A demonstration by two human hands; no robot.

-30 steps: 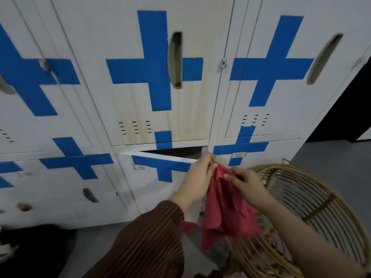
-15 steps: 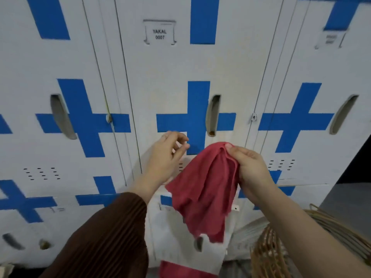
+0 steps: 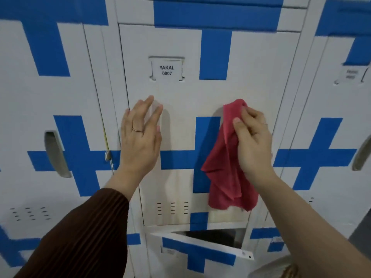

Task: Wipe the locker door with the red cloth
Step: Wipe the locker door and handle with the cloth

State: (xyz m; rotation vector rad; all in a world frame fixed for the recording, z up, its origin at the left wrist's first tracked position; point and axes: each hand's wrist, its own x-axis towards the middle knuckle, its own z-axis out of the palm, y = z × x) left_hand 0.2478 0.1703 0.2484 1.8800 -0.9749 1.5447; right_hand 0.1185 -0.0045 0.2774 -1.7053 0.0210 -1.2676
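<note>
The white locker door [image 3: 180,97] with a blue cross and the label YAKAL 0007 fills the middle of the view. My right hand [image 3: 252,141] grips the red cloth [image 3: 226,177] at its top, held up against the door over the cross; the rest of the cloth hangs down loose. My left hand [image 3: 140,137] lies against the door's left side with straight fingers, holding nothing. The cloth and my right hand hide the door's handle slot.
More white lockers with blue crosses stand to the left [image 3: 56,121] and right [image 3: 331,117]. The locker door below [image 3: 200,247] hangs ajar, its top edge jutting outward. A wicker basket rim [image 3: 281,270] shows at the bottom right.
I have risen and moved closer to the upper door. The left hand let go of the cloth and went flat onto the door. The right hand lifted the cloth up to the door.
</note>
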